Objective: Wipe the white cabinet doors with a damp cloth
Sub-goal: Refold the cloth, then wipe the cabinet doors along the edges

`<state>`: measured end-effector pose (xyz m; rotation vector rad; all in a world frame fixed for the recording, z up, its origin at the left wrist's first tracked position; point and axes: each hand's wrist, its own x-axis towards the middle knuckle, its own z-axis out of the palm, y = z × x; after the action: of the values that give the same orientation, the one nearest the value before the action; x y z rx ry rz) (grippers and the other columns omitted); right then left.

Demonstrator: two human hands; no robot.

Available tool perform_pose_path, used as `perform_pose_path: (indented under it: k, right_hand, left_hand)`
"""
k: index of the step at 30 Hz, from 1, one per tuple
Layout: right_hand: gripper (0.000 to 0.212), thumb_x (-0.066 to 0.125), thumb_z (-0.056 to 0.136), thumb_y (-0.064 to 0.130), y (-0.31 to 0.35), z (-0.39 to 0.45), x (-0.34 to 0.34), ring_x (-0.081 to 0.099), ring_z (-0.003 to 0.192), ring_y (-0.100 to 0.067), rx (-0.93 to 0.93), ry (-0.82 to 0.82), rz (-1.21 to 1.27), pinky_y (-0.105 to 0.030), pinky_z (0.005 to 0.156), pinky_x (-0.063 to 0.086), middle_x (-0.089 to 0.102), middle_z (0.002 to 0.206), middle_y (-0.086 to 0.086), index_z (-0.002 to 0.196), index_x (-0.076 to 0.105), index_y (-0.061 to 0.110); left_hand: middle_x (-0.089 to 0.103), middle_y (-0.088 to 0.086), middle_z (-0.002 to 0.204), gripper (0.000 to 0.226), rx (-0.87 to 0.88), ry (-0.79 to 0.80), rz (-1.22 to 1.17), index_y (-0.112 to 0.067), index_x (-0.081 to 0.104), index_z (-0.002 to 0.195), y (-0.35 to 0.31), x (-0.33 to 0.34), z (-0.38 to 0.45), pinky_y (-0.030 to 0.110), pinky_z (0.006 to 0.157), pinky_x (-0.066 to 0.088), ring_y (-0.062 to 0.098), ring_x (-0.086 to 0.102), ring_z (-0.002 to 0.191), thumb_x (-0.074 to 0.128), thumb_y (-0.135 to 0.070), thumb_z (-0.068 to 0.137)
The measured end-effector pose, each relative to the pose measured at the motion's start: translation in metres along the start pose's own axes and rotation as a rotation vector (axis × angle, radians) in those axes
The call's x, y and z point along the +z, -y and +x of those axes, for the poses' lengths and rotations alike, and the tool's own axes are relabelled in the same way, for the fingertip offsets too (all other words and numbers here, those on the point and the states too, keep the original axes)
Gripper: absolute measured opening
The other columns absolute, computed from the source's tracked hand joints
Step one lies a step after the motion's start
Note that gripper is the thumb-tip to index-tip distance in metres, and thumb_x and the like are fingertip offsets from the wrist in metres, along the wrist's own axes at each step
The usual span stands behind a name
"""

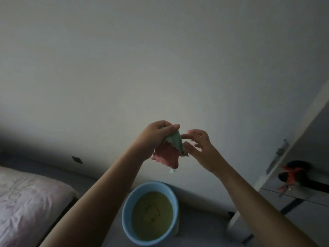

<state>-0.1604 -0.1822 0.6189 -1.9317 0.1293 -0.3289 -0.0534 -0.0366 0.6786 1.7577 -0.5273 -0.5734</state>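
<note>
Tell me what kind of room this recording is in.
Probably a bedroom: a bed with floral bedding at the left, a door with a lever handle at the right, a blue bucket on the floor.

Both bare forearms come up from the bottom of the frame and meet around the middle, a bit below center. The left arm runs diagonally from the lower left, and the left hand (pixel 156 134) is curled into a loose fist with the thumb on top, gripping the cloth (pixel 169 152) so that it hangs below the fist. The right arm comes in from the lower right corner. The right hand (pixel 199 145) sits just right of the left one, fingers spread and relaxed, fingertips touching the cloth's edge. They're a bit blurry.
</note>
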Motion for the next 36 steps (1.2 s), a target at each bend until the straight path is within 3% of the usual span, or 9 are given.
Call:
perform_pose_path:
  k: [2,7,14,19,22,24,27,33,36]
  right_hand:
    - [0.036,0.059,0.074,0.058,0.006,-0.017,-0.018,0.056,0.105,0.004,-0.044,0.022,0.021,-0.016,0.093,0.044,0.057,0.114,0.021,0.106,0.057,0.042]
    - [0.046,0.076,0.067,0.042,0.005,-0.064,-0.066,0.068,0.090,-0.011,-0.056,-0.052,0.156,-0.026,0.081,0.055,0.072,0.093,0.003,0.107,0.057,0.029]
    - [0.003,0.068,0.086,0.023,0.022,-0.094,-0.102,0.065,0.076,-0.011,-0.083,-0.178,0.043,-0.023,0.070,0.052,0.070,0.079,0.006,0.084,0.066,0.023]
    - [0.009,0.055,0.095,0.016,0.033,-0.109,-0.133,0.057,0.080,-0.019,0.094,-0.229,0.266,-0.029,0.081,0.047,0.059,0.081,-0.005,0.088,0.059,0.012]
    - [0.010,0.052,0.097,0.017,0.038,-0.122,-0.144,0.055,0.075,-0.016,0.156,-0.294,0.188,-0.026,0.070,0.048,0.057,0.079,-0.006,0.088,0.057,0.014]
    - [0.012,0.050,0.098,0.021,0.041,-0.131,-0.148,0.058,0.074,-0.019,0.201,-0.308,0.075,-0.030,0.066,0.048,0.059,0.081,-0.008,0.092,0.056,0.013]
    - [0.018,0.045,0.099,0.034,0.041,-0.147,-0.154,0.062,0.087,-0.024,0.288,-0.379,-0.256,-0.037,0.078,0.048,0.064,0.092,-0.008,0.100,0.054,0.019]
    - [0.016,0.050,0.097,0.035,0.033,-0.186,-0.167,0.057,0.089,-0.016,0.385,-0.663,-0.329,-0.030,0.073,0.043,0.059,0.098,0.001,0.102,0.051,0.020]
    - [0.006,0.055,0.095,0.028,0.031,-0.203,-0.173,0.059,0.090,-0.014,0.368,-0.779,-0.167,-0.033,0.080,0.047,0.060,0.095,0.008,0.097,0.056,0.022]
  left_hand:
    - [0.062,0.002,0.067,0.022,-0.022,0.014,-0.043,-0.013,0.064,0.079,-0.013,0.026,-0.005,0.026,0.057,0.048,0.016,0.058,0.060,0.070,-0.035,0.084]
    - [0.054,0.005,0.063,0.025,-0.095,0.055,-0.218,-0.008,0.058,0.082,-0.034,0.088,-0.026,0.023,0.045,0.046,0.016,0.052,0.049,0.065,-0.031,0.088]
    - [0.064,0.012,0.076,0.041,-0.120,0.151,-0.225,-0.003,0.064,0.087,-0.058,0.119,-0.037,0.029,0.058,0.053,0.021,0.062,0.064,0.063,-0.044,0.083]
    - [0.069,0.021,0.104,0.075,-0.161,0.519,-0.136,0.005,0.060,0.112,-0.057,0.112,-0.035,0.038,0.079,0.057,0.031,0.068,0.094,0.056,-0.060,0.076]
    - [0.065,0.028,0.108,0.090,-0.131,0.813,0.062,0.008,0.059,0.114,-0.053,0.108,-0.034,0.043,0.083,0.055,0.038,0.065,0.094,0.076,-0.064,0.061]
    - [0.068,0.023,0.102,0.076,-0.116,0.986,0.266,0.001,0.065,0.107,-0.051,0.113,-0.034,0.049,0.086,0.052,0.036,0.064,0.090,0.083,-0.055,0.058]
    - [0.070,0.010,0.108,0.054,-0.059,1.066,0.349,-0.011,0.069,0.107,-0.043,0.126,-0.033,0.048,0.102,0.045,0.030,0.064,0.104,0.084,-0.039,0.063]
    - [0.064,0.014,0.122,0.052,-0.141,1.043,-0.116,-0.013,0.062,0.122,-0.023,0.161,-0.034,0.036,0.091,0.051,0.028,0.062,0.110,0.075,-0.033,0.075]
    - [0.066,0.015,0.110,0.037,-0.262,0.904,-0.363,-0.008,0.069,0.111,-0.017,0.181,-0.037,0.041,0.087,0.052,0.026,0.064,0.098,0.061,-0.033,0.084]
